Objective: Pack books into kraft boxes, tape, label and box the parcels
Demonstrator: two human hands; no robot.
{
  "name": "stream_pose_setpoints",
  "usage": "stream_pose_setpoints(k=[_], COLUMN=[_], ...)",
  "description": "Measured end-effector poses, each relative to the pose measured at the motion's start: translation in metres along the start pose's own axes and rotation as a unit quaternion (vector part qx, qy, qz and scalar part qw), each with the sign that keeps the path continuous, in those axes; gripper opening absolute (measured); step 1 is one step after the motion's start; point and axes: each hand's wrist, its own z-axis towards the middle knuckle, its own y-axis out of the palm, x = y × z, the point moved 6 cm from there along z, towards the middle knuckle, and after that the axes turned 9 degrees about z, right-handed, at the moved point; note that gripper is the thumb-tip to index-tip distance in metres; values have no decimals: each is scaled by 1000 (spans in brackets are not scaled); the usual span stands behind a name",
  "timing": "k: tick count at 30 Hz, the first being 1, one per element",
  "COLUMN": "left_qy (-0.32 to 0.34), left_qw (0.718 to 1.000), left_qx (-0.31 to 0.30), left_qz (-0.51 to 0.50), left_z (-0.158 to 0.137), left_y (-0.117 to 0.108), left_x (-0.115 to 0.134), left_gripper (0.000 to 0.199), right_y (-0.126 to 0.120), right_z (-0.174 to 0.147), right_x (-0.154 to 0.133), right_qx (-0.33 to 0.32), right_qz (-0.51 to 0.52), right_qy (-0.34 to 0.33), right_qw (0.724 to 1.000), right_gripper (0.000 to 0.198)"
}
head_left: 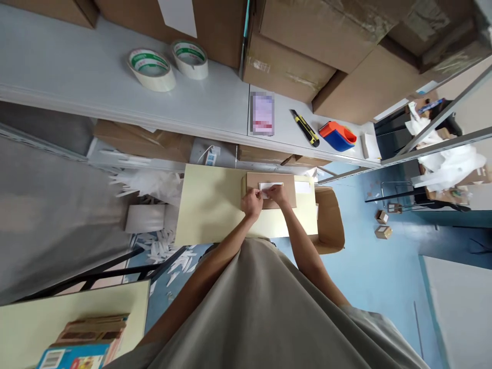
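Observation:
A small brown cardboard box (289, 199) lies on the pale yellow table in front of me. On its top face is a white label (271, 185), partly covered by my fingers. My left hand (252, 202) is closed in a pinch at the label's lower left edge. Close beside it, my right hand (277, 195) also pinches the label, with its fingertips almost meeting those of the left. A white paper piece (303, 187) lies on the table just right of the box. The exact grip of the fingertips is small in view.
The yellow table (215, 205) stands below a grey shelf (215, 102). On the shelf are tape rolls (151, 72), a yellow-black utility knife (305, 129), an orange-blue tape dispenser (338, 136) and large cartons (292, 66). An open carton (331, 220) stands at the table's right.

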Motion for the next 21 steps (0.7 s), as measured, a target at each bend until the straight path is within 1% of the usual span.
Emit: stream_pose_setpoints(k=[3, 7, 9, 11, 14, 17, 19, 21], left_qy=[21, 28, 28, 30, 30, 31, 32, 33], left_qw=[1000, 999, 999, 998, 998, 997, 996, 995], left_qx=[-15, -30, -36, -37, -38, -49, -59, -69], left_qz=[2, -15, -27, -36, -46, -52, -56, -63], left_z=[3, 5, 4, 3, 1, 1, 3, 5], left_y=[-1, 0, 1, 1, 0, -1, -1, 0], left_x=[1, -1, -2, -2, -3, -3, -3, -3], left_gripper=[21, 20, 21, 23, 25, 20, 16, 18], right_y=[-2, -3, -4, -4, -2, 1, 1, 0], right_z=[3, -4, -7, -8, -5, -1, 0, -1], right_x=[-4, -5, -5, -7, -11, -14, -14, -13], right_qx=[21, 12, 7, 10, 32, 49, 45, 28], right_qz=[-16, -25, -25, -30, -49, -64, -64, -54], right_qy=[13, 9, 12, 21, 41, 56, 57, 43], right_qw=[1000, 1000, 1000, 999, 997, 995, 995, 997], right_gripper=[44, 27, 24, 28, 44, 56, 56, 51])
